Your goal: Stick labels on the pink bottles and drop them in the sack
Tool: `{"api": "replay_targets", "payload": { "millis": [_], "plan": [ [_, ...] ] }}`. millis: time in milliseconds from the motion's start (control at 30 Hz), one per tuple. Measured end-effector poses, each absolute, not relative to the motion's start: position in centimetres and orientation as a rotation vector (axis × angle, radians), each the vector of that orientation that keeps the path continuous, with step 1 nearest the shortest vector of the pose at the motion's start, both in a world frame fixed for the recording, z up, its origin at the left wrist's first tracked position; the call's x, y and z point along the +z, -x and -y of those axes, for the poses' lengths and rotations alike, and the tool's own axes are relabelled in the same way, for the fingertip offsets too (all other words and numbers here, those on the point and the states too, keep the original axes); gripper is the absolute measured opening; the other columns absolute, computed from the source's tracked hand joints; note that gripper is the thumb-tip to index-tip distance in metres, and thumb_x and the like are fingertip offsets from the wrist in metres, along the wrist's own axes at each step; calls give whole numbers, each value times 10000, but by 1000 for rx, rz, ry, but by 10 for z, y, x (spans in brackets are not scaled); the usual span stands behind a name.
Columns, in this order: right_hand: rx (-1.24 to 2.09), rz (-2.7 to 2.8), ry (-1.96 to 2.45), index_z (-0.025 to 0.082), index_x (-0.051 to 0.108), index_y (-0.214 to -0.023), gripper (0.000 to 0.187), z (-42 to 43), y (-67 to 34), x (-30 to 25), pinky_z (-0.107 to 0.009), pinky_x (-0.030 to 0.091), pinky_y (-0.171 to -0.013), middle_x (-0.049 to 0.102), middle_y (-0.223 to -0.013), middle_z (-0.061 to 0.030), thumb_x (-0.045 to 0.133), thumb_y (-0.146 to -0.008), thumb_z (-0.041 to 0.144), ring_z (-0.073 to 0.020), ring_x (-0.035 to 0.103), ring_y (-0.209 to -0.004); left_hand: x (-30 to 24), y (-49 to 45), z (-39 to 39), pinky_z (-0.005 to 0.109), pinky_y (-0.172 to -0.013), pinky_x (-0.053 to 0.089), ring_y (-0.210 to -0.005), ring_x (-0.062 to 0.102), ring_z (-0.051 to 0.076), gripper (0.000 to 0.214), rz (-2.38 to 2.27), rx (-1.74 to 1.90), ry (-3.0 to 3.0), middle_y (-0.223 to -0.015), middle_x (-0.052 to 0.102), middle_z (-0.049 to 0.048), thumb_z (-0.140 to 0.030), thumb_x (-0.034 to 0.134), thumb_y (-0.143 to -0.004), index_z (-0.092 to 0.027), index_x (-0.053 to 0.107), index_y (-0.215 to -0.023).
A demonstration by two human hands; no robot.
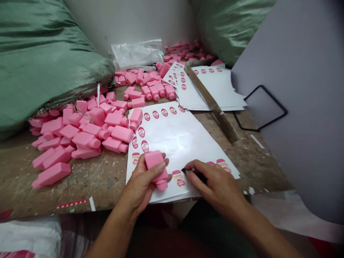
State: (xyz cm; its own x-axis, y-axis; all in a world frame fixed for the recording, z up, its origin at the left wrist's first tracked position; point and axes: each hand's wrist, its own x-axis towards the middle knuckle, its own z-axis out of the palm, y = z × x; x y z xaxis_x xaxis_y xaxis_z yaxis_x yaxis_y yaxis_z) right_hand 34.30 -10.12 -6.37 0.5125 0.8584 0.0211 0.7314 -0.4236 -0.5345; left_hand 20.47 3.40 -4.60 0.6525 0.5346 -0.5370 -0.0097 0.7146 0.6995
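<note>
- Where the desk [88,179] runs to its far-left corner, a green sack [40,61] slumps over the edge.
- Left half of the desk: heap of pink bottles [80,132], all lying on their sides. It spreads from the left edge to the sheets at the centre.
- Far edge, centre: clear plastic bag [137,53] against the wall.
- Near edge, centre-left: left hand [142,182] is clenched round one pink bottle [157,168], cap toward the near edge. The bottle is held over the near-left corner of the sticker sheet [177,139].
- Sticker sheet: white, top of a stack at the near edge, with oval labels along its margins and a bare middle.
- Right hand [215,182]: rests on the sheet's near edge, fingertips pinched on a small dark item [197,174]. Its tip is just beside a label [179,178]; what the item is cannot be told.
- Far right: second stack [215,89] of sheets, with a brown stick [212,104] lying slantwise across it.
- Right edge: black wire frame [263,107].
</note>
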Motion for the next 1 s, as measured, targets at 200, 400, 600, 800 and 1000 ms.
{"api": "replay_targets", "payload": {
  "millis": [200,400,600,800,1000],
  "plan": [
    [369,1231,2256,259,664,-867,215,103,-346,-63,-311,408,-588,711,-736,-8,474,-866,359,-205,624,-649,-44,-204,-35,490,-942,533,-1171,593,261,350,-827,357,-637,-1290,590,132,-112,683,-787,-179,535,-1097],
    [194,1425,2291,241,642,-852,171,101,-345,-67,-326,361,-617,716,-725,7,476,-866,281,-205,636,-632,-44,-205,-34,496,-933,537,-1163,598,268,347,-826,375,-635,-1290,587,131,-108,686,-779,-175,538,-1086],
    [209,1426,2445,217,589,-681,263,91,-346,-67,-343,347,-660,661,-608,-6,562,-841,423,-171,537,-528,-44,-205,-34,489,-942,533,-1173,591,279,353,-811,380,-617,-1282,593,127,-110,687,-769,-178,542,-1083],
    [570,1083,2228,216,489,-550,353,91,-354,-55,-277,307,-532,527,-521,19,564,-757,492,-145,452,-527,-45,-205,-33,407,-894,553,-1141,609,273,380,-822,406,-643,-1253,607,129,-136,713,-743,-179,546,-1081],
    [803,814,1818,213,469,-539,402,96,-351,-35,-246,275,-452,439,-500,37,604,-735,537,-113,373,-490,-42,-204,-27,320,-770,555,-1005,649,224,429,-807,421,-761,-1214,624,122,-204,767,-708,-174,537,-1069]
  ]
}}
